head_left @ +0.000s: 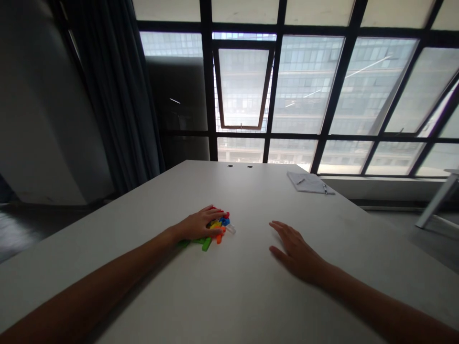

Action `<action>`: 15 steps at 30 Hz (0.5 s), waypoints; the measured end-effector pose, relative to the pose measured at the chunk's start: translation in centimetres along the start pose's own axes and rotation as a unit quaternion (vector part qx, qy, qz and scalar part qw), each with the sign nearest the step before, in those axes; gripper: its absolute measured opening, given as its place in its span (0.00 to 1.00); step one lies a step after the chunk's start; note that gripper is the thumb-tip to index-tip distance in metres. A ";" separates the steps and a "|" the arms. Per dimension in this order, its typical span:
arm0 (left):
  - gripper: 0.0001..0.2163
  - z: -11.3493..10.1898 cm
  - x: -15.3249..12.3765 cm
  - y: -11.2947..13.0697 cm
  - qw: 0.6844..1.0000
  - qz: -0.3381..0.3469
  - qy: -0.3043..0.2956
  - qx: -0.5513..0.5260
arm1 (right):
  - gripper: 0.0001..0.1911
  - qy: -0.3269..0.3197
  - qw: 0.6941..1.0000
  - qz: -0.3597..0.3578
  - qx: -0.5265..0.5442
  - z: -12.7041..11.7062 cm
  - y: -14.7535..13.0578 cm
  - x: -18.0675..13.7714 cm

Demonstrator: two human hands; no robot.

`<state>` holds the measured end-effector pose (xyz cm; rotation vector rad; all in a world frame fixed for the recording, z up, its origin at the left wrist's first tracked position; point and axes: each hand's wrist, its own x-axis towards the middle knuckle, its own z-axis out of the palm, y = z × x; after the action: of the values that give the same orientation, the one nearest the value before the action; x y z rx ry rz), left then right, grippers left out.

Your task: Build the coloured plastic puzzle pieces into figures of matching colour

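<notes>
A small heap of coloured plastic bricks [219, 229] in red, blue, yellow, orange and green lies on the grey table [236, 296] a little left of centre. My left hand [199, 224] rests on top of the heap with its fingers spread over the bricks, hiding part of them. My right hand [296, 251] lies flat on the bare tabletop to the right of the heap, fingers stretched out, palm down, holding nothing and apart from the bricks.
A white notepad with a pen [310, 183] lies near the table's far right edge. Two small holes [239, 166] mark the far edge. Large windows and a dark curtain [118, 95] stand behind. A white table leg [435, 200] is at right.
</notes>
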<state>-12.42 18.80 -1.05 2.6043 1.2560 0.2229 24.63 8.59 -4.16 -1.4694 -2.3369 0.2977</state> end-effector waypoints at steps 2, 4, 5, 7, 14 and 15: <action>0.35 0.7 0.5 2.2 0.999 0.033 -0.002 0.000 | 0.39 -0.018 1.000 0.001 0.000 -0.4 0.3 0.1; 0.34 1.5 1.0 4.6 0.997 0.071 0.005 -0.005 | 0.43 -0.046 0.999 -0.001 0.007 -0.7 0.3 0.0; 0.35 1.9 1.3 5.8 0.996 0.086 0.008 -0.009 | 0.45 -0.061 0.998 -0.004 0.011 -0.9 0.2 0.0; 0.35 2.7 1.9 8.1 0.995 0.103 0.007 -0.015 | 0.50 -0.087 0.996 -0.008 0.020 -1.3 -0.2 -0.2; 0.40 3.7 2.9 12.6 0.992 0.112 -0.031 -0.042 | 0.61 -0.135 0.989 -0.006 0.053 -2.1 -0.8 -0.5; 0.39 3.6 2.6 12.8 0.992 0.111 -0.043 -0.049 | 0.61 -0.136 0.989 -0.010 0.059 -2.2 -0.8 -0.6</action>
<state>-0.33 12.60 -0.80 2.6349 0.9039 0.2033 25.10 7.70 -1.94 -1.4226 -2.4912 0.6578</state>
